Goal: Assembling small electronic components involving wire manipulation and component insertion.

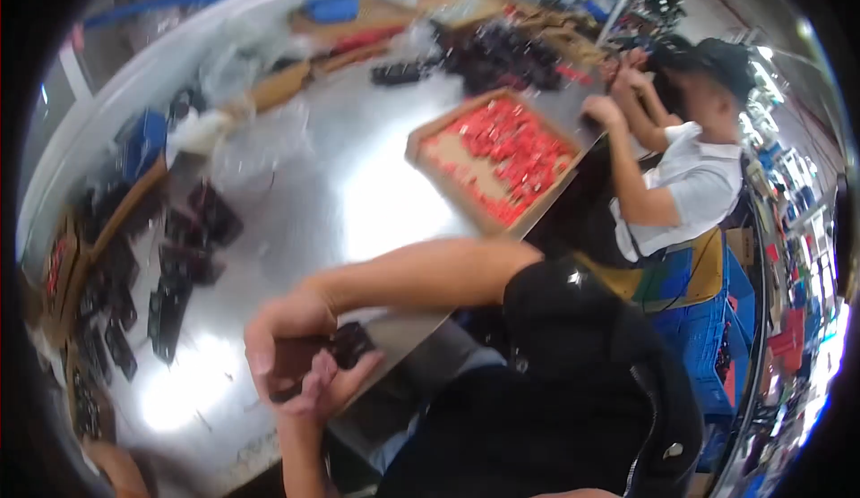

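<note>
The metal surface (296,198) is being lined along its raised far edge with clutter, presumably because things are being kept from sliding off there. At the right, a co-worker (685,171) is being seen side-on, with hands raised near the surface's end. Blue crates (690,350) are being kept off the surface, at the lower right, probably to save room. The shallow tray (468,165) is being rested near the surface's right edge; its low walls are seemingly being relied on to stop the many small red parts (524,153) from scattering. Behind it, a black pile (506,55) is being left loose, while black pieces (168,310) are being spread at the left, likely being bulky enough to need no container. Another hand (116,468) is being shown at the lower left. The right hand (288,314) is being arched over from above, and the left hand (327,397) is being brought up from below, facing it. Between them a dark part (352,344) is being kept, apparently steadied from two sides; whether the fingers are being clamped on it cannot be told through the blur.
</note>
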`<state>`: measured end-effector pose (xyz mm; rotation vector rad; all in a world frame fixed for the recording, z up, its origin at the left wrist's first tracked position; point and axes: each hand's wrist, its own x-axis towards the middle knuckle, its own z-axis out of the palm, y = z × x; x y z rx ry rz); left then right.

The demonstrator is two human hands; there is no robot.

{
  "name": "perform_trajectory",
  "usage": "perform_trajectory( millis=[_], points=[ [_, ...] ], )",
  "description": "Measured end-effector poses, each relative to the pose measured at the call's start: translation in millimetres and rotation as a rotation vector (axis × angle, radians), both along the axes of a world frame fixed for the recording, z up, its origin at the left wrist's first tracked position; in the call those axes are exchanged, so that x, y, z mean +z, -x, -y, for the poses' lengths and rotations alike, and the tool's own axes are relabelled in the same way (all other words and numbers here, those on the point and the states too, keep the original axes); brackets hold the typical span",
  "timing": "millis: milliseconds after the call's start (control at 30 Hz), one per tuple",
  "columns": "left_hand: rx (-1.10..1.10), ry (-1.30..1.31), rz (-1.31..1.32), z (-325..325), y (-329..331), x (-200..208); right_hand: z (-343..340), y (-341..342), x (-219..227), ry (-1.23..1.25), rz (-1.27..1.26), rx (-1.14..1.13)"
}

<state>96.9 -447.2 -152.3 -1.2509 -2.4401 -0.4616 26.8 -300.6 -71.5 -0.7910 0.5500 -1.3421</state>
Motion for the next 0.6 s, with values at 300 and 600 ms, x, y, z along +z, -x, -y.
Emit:
perform_trajectory(
  millis=[300,600],
  points=[
    [0.327,0.249,0.548,-36.6,-14.9,73.1,-77.0,-98.7,0.0,0.032,-0.273,-1.737],
    [0.232,0.177,0.470,-36.2,-13.4,59.0,-56.5,-119.2,32.9,-0.064,-0.624,-2.235]
  ],
)
